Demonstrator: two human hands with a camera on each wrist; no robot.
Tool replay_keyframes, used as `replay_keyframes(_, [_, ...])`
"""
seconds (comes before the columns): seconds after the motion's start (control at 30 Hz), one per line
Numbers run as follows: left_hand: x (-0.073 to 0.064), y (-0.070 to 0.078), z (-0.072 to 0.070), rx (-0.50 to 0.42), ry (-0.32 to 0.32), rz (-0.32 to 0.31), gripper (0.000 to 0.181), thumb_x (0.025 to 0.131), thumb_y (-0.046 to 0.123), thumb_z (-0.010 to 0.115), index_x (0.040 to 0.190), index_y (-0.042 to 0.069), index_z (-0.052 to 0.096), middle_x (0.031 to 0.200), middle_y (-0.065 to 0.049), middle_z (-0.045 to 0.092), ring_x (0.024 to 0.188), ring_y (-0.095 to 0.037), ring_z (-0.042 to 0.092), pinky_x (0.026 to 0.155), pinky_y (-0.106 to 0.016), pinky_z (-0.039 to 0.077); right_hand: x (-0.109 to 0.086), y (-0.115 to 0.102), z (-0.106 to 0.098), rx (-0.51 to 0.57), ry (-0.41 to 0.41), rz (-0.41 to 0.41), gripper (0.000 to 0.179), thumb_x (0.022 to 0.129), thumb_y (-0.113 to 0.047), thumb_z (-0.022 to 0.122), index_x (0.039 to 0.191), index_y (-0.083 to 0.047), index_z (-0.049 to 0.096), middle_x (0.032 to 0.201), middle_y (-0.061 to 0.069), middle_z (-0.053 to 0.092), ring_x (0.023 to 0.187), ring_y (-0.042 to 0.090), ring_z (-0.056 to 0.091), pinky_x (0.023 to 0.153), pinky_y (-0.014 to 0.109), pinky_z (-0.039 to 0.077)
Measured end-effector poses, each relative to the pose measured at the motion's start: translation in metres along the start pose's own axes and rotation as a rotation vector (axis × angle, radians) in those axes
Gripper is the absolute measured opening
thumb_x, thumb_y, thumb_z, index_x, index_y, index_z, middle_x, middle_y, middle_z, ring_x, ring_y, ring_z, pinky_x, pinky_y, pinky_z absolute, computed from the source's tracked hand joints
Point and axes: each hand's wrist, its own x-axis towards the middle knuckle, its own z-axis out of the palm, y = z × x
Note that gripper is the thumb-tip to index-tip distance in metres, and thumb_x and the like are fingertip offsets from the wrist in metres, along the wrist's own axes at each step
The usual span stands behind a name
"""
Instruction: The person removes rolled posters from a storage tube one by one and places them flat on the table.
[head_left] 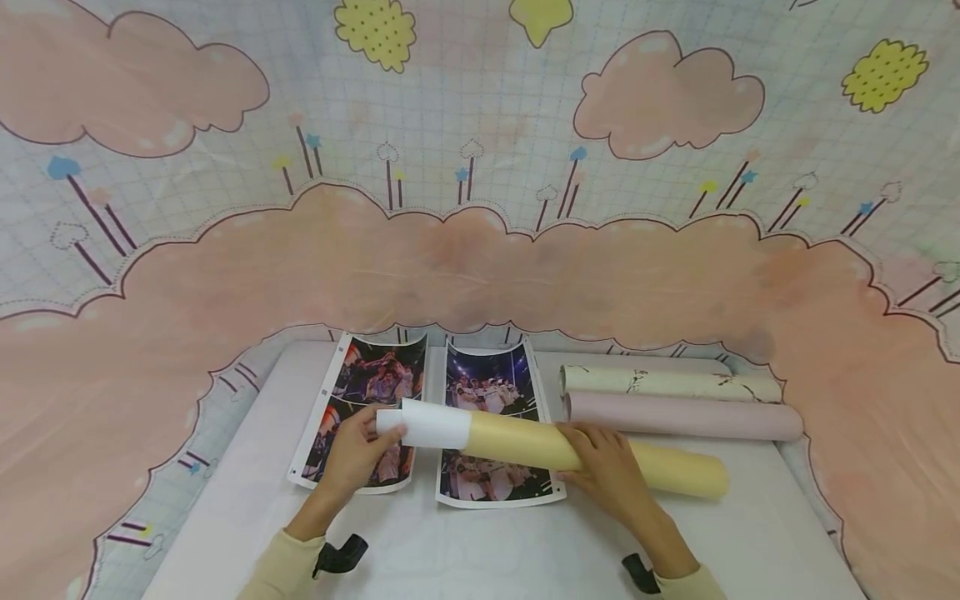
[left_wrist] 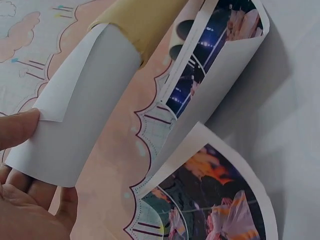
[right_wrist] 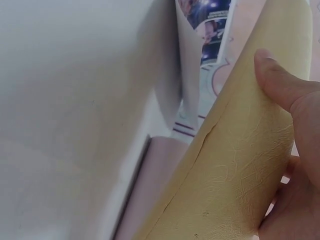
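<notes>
My left hand pinches the outer end of a rolled white paper, thumb on top and fingers beneath, as the left wrist view shows. That white roll sticks out of the left end of a yellow paper tube. Around the middle of the tube my right hand grips, its thumb along the side. A creased seam runs down the tube in the right wrist view. Below the rolls lie two curled photo posters, a left poster and a right poster.
At the right back of the white table lie a cream roll with a branch pattern and a pale pink roll. A cloud-patterned cloth hangs behind and around the table.
</notes>
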Motion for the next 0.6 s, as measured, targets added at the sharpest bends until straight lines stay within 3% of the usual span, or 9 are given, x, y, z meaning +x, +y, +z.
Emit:
replay_keyframes(0.23, [0.001, -0.003, -0.009, -0.078, -0.016, 0.001, 0.038, 0.09, 0.012, 0.071, 0.122, -0.003, 0.059, 0.121, -0.027, 0.066, 0.097, -0.012, 0.07, 0.081, -0.022, 0.057, -0.003, 0.008, -0.003, -0.024, -0.004, 0.017, 0.075, 0.073, -0.041, 0.083, 0.14, -0.024, 0.053, 0.128, 0.007, 0.062, 0.117, 0.033, 0.058, 0.102, 0.056, 0.04])
replay_keyframes(0.4, [0.002, -0.005, -0.017, -0.036, 0.001, 0.004, 0.039, 0.09, 0.016, 0.072, 0.122, -0.002, 0.059, 0.119, -0.025, 0.068, 0.091, -0.001, 0.067, 0.08, -0.016, 0.054, -0.005, 0.013, -0.004, -0.029, 0.01, 0.014, 0.077, 0.072, -0.042, 0.083, 0.14, -0.021, 0.053, 0.127, 0.008, 0.062, 0.116, 0.034, 0.059, 0.101, 0.056, 0.04])
replay_keyframes(0.6, [0.002, -0.007, -0.029, -0.012, 0.039, 0.038, 0.039, 0.091, 0.014, 0.07, 0.123, -0.004, 0.058, 0.119, -0.027, 0.067, 0.093, 0.004, 0.065, 0.08, -0.013, 0.052, -0.007, 0.018, -0.004, -0.035, 0.031, 0.012, 0.079, 0.069, -0.038, 0.087, 0.139, -0.019, 0.054, 0.126, 0.009, 0.063, 0.115, 0.034, 0.058, 0.099, 0.055, 0.041])
